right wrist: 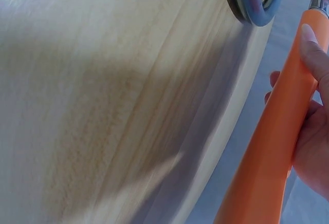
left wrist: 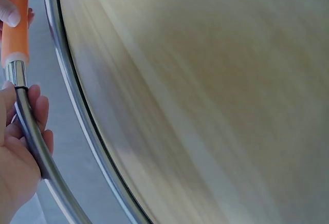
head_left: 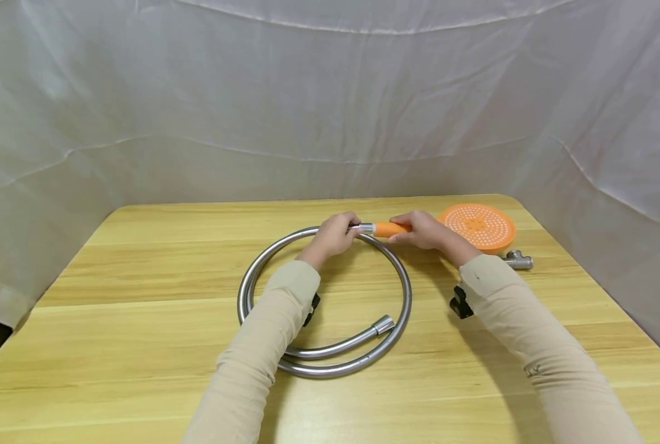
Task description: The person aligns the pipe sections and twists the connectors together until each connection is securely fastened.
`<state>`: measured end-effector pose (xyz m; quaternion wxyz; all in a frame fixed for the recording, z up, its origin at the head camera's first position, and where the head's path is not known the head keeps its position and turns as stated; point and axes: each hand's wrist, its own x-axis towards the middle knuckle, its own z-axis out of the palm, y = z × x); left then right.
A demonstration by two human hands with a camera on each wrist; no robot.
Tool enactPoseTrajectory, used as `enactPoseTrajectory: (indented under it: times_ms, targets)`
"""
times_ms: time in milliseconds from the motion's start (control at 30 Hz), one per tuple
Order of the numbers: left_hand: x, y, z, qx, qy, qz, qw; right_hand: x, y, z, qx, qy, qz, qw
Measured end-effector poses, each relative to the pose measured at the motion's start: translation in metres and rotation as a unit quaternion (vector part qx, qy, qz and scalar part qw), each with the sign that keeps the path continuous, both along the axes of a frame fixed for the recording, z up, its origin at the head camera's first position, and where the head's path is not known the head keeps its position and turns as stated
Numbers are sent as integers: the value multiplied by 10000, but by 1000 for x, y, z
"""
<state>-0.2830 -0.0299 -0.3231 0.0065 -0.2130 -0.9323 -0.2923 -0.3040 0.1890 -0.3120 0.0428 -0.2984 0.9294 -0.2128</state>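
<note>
A coiled metal shower hose [head_left: 405,290] lies on the table, one end raised at the far side. My left hand [head_left: 334,234] grips that end just behind its chrome connector [left wrist: 17,74]. The connector meets the handle of an orange shower head [head_left: 476,227]; whether it is threaded on, I cannot tell. My right hand [head_left: 425,231] holds the orange handle [right wrist: 280,116], thumb along its side in the right wrist view. The round perforated face of the shower head points up, right of my right hand. The hose's other end [head_left: 384,324] rests loose inside the coil.
A small metal valve fitting [head_left: 519,260] lies at the right, beside the shower head and partly behind my right sleeve [head_left: 521,333]. The wooden table [head_left: 141,265] has grey cloth [head_left: 307,92] hanging along its back and sides.
</note>
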Motion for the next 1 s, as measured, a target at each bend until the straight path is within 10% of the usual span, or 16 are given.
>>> enactPoseTrajectory:
  times_ms: [1000]
  targets:
    - [0, 4, -1, -186, 315, 180, 9992, 2, 1, 2, 68, -60, -106, 9999]
